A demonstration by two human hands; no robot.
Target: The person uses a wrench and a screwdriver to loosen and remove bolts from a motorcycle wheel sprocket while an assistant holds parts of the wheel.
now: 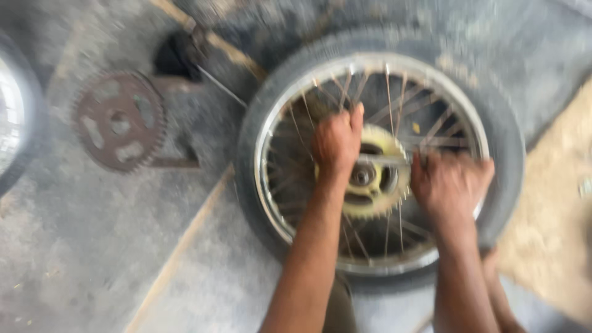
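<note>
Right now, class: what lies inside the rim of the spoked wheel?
Inside the spoked wheel: thin spokes and a pale yellow sprocket at the hub. The left hand covers the sprocket's left edge; the right hand hides the spokes beneath it. Blur hides finer detail.

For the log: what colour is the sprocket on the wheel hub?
Pale yellow sprocket, head view.

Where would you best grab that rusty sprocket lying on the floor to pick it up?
Probably by its toothed outer edge, coming from above, since the rusty sprocket lies flat on the concrete floor left of the wheel. The cutouts in its face could also take a finger. The blur hides finer detail.
</note>
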